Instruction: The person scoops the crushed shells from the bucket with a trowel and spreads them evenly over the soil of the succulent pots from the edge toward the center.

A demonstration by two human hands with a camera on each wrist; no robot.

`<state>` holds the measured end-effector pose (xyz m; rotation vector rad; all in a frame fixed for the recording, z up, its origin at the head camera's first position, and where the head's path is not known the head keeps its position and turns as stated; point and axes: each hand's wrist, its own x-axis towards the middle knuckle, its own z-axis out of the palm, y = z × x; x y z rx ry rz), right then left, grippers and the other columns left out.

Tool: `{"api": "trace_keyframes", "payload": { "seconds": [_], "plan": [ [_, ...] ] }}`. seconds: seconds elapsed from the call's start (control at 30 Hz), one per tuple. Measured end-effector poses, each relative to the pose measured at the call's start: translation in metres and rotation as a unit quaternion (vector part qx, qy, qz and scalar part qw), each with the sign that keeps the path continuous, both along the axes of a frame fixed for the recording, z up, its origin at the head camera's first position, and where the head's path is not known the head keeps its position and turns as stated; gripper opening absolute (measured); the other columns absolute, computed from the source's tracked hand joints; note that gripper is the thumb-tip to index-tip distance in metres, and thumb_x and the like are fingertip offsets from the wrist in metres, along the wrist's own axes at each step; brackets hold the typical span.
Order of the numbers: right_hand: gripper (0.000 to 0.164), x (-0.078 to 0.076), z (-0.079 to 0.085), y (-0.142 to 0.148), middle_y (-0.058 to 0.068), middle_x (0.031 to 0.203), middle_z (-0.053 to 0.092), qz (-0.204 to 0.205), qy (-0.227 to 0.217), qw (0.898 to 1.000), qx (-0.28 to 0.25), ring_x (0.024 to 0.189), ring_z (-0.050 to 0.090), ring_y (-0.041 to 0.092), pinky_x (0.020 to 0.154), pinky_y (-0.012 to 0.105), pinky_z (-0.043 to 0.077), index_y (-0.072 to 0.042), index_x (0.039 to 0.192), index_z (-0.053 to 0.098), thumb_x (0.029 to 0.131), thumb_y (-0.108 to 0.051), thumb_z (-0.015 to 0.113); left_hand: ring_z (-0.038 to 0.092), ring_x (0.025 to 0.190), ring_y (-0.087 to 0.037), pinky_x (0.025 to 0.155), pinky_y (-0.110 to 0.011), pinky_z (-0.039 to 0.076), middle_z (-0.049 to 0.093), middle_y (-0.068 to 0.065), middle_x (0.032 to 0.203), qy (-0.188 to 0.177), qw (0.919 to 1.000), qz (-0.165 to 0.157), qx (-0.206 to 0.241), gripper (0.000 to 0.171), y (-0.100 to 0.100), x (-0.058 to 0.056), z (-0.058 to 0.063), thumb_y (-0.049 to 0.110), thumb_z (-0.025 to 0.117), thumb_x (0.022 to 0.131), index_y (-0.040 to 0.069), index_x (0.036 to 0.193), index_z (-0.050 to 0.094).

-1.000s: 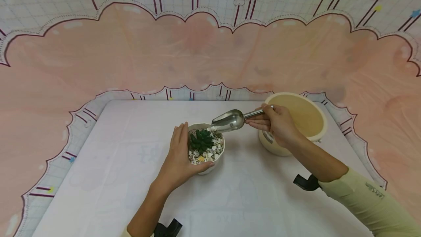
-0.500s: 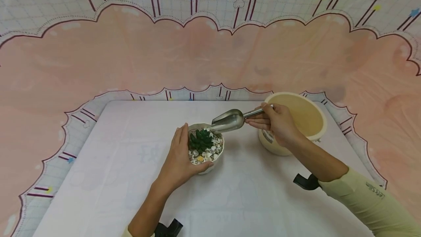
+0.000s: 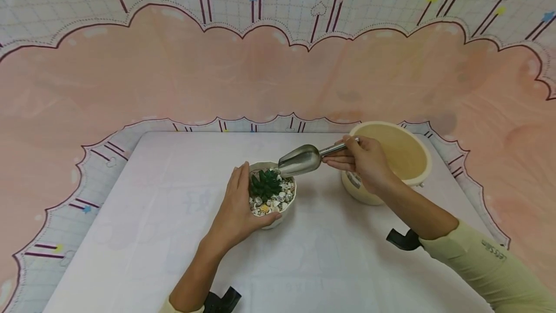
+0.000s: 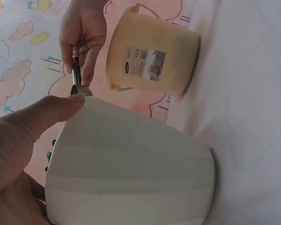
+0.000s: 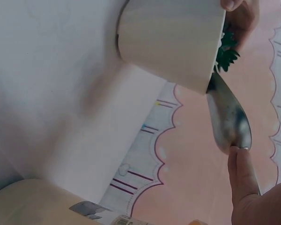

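A white plant pot [image 4: 131, 164] stands upright on the white tabletop. It holds a green succulent [image 3: 265, 185] ringed by pale pebbles [image 3: 284, 198]. My left hand [image 3: 238, 209] grips the pot from the left, thumb at the near rim and fingers round the far side. In my right hand [image 3: 369, 165] is a metal scoop [image 3: 299, 160], held by its handle. The scoop's tip rests at or just over the pot's right rim, tilted down towards the pebbles. In the right wrist view, the fingertips lie under the scoop's bowl end; whatever is inside the bowl is hidden.
A cream bucket [image 3: 399, 154] with a label stands on the right, partly behind the right hand and forearm. The white tabletop [image 3: 173, 182] ends at a patterned cloth [image 3: 278, 71] behind. A black wrist mount [image 3: 404, 239] sits on the right forearm, another on the left.
Both hands, the pot and the scoop stay almost still. The few white pebbles seen at the scoop's tip one second ago no longer show there. The view shifts slightly.
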<state>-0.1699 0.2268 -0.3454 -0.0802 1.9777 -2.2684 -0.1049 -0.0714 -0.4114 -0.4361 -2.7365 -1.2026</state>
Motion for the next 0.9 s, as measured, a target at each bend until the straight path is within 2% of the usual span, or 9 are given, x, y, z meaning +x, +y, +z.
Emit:
{"api": "trace_keyframes", "payload": {
  "seconds": [0.23,0.5,0.67,0.9],
  "plan": [
    [0.034,0.0026,-0.0032,-0.006,0.026,0.105,0.074,0.002,0.027,1.0,0.003,0.091,0.078,0.025,0.087,0.039,0.06,0.016,0.121,0.048,0.116,-0.017,0.039,0.02,0.156,-0.041,0.119,-0.06,0.031,0.02,-0.027,0.168,-0.002,1.0,0.0,0.002,0.129,0.0,0.0009,-0.0002,0.035,0.097,0.074,-0.006,0.165,0.016],
    [0.034,0.0051,-0.0004,-0.0039,0.025,0.106,0.074,-0.004,0.054,0.998,0.01,0.092,0.078,0.027,0.087,0.042,0.059,0.016,0.121,0.048,0.116,-0.016,0.04,0.02,0.155,-0.042,0.118,-0.06,0.032,0.019,-0.027,0.168,-0.005,1.0,0.0,0.001,0.129,-0.0004,0.0011,-0.0015,0.036,0.097,0.074,-0.007,0.165,0.016],
    [0.033,0.0073,-0.0003,-0.0035,0.025,0.103,0.075,-0.012,0.058,0.998,0.032,0.089,0.079,0.026,0.084,0.041,0.06,0.016,0.119,0.049,0.116,-0.016,0.041,0.019,0.156,-0.041,0.118,-0.06,0.031,0.019,-0.027,0.169,-0.007,1.0,0.0,0.0,0.129,-0.0016,0.0014,-0.0026,0.037,0.096,0.074,-0.007,0.165,0.015],
    [0.032,0.0088,-0.0051,-0.0061,0.031,0.103,0.073,-0.014,0.089,0.994,0.061,0.085,0.079,0.024,0.081,0.041,0.061,0.017,0.116,0.051,0.115,-0.014,0.042,0.016,0.157,-0.041,0.119,-0.06,0.03,0.017,-0.027,0.169,-0.01,0.9999,-0.001,0.001,0.13,-0.0027,0.0021,-0.0033,0.037,0.096,0.075,-0.006,0.165,0.014]
  ]
}}
